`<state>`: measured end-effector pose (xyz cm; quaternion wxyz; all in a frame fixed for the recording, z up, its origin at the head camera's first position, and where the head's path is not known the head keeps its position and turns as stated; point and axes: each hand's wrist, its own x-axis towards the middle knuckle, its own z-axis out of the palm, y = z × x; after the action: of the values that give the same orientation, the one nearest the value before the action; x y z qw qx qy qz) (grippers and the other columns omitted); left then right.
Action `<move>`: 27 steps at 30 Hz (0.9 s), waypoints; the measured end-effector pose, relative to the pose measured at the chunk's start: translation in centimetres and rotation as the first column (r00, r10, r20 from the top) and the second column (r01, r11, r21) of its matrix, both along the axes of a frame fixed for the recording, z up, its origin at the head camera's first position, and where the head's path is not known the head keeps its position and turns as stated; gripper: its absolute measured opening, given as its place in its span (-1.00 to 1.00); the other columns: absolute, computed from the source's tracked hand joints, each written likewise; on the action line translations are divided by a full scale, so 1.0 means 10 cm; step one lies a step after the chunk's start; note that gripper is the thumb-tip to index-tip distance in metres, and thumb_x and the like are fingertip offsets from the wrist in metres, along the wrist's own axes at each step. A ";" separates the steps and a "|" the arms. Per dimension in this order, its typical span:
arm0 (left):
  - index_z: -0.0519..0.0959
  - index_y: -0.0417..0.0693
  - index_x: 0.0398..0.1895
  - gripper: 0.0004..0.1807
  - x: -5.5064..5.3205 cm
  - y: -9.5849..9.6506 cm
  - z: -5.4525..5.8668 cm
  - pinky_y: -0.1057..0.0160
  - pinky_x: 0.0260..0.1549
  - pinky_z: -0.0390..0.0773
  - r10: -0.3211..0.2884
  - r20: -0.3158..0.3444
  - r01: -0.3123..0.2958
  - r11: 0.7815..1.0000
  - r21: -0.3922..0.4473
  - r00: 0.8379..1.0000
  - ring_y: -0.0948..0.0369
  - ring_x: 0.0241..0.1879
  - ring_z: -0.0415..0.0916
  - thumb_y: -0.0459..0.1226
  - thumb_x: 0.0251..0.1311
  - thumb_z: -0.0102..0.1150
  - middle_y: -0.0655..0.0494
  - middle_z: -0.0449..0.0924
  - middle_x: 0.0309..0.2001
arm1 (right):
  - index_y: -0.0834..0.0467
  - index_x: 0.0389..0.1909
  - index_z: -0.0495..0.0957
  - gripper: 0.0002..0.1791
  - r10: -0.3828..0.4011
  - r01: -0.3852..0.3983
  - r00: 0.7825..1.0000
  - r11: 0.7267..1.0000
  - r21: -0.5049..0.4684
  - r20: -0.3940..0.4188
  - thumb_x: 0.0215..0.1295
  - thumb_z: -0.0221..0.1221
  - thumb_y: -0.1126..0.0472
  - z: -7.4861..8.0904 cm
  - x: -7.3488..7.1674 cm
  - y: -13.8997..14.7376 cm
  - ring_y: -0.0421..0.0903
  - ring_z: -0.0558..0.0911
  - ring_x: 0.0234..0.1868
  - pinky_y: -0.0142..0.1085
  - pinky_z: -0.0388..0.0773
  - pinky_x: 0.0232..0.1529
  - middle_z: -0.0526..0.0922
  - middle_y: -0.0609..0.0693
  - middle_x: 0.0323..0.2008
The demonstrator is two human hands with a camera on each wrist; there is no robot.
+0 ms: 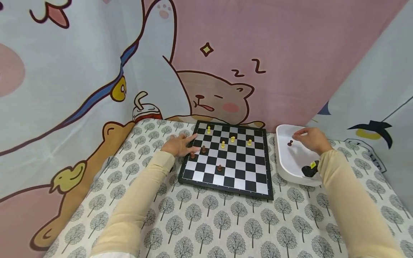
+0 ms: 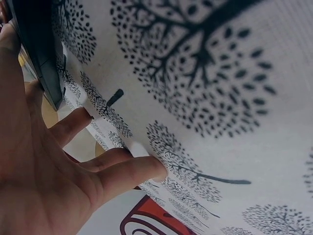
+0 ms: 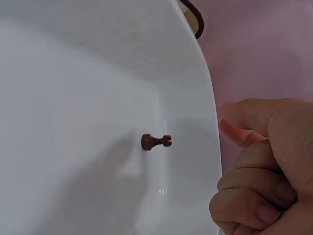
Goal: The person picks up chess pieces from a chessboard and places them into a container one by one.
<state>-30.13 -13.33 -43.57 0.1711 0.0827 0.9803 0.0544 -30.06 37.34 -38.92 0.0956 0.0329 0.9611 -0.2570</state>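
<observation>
A black-and-white chessboard lies on the tablecloth. My left hand is at its left edge, fingers spread, with the thumb and a finger reaching over the border. Close to that thumb stand two brown chess pieces, one near the edge and one farther in. Over the white basin my right hand has its thumb and index finger extended with nothing seen between them, the other fingers bent. Below these fingertips is a brown rook, tipped sideways, inside the basin near its wall.
Several yellow chess pieces, among them a knight, stand on the far half of the board. Another brown piece stands nearer the front. A tree-print tablecloth covers the table. Behind it hangs a cartoon-print curtain.
</observation>
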 end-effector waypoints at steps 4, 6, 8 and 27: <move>-0.22 0.68 0.61 -0.12 -0.01 0.00 0.00 -0.45 0.27 0.42 -0.005 -0.005 0.005 1.000 0.000 1.000 -0.42 0.57 -0.09 0.53 0.27 -0.30 -0.03 -0.08 0.67 | 0.34 0.26 0.45 -0.39 -0.001 0.001 1.000 1.000 -0.026 -0.018 0.52 0.07 -0.11 0.01 0.01 0.00 0.37 0.35 0.28 0.23 0.43 0.16 0.28 0.51 0.39; -0.22 0.67 0.61 -0.11 -0.01 -0.01 -0.01 -0.46 0.28 0.40 -0.003 -0.003 0.003 1.000 0.004 1.000 -0.42 0.57 -0.10 0.53 0.27 -0.31 -0.04 -0.09 0.67 | 0.34 0.25 0.46 -0.40 0.008 -0.009 0.999 0.999 -0.032 -0.032 0.52 0.07 -0.10 0.03 0.01 -0.02 0.39 0.35 0.30 0.26 0.42 0.18 0.29 0.50 0.39; -0.22 0.67 0.61 -0.11 -0.01 -0.02 -0.02 -0.47 0.29 0.38 0.004 -0.001 -0.004 1.000 0.012 1.000 -0.43 0.57 -0.11 0.53 0.27 -0.30 -0.04 -0.09 0.67 | 0.33 0.24 0.48 -0.40 0.019 -0.020 0.999 0.999 -0.029 -0.050 0.52 0.06 -0.11 0.05 0.01 -0.04 0.40 0.35 0.32 0.28 0.41 0.21 0.31 0.50 0.39; -0.20 0.68 0.61 -0.12 -0.01 0.00 -0.02 -0.49 0.31 0.34 0.009 0.009 -0.009 0.999 0.031 1.000 -0.43 0.57 -0.11 0.52 0.28 -0.27 -0.04 -0.08 0.67 | 0.24 0.07 0.62 -0.52 0.114 -0.105 0.965 0.993 0.047 -0.236 0.48 0.13 -0.10 0.34 0.18 -0.42 0.21 0.66 -0.09 -0.28 0.47 -0.34 0.69 0.38 -0.02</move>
<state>-30.25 -13.38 -43.78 0.1738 0.0806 0.9789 0.0705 -28.28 33.15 -35.56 -0.0068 -0.0497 0.9702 -0.2371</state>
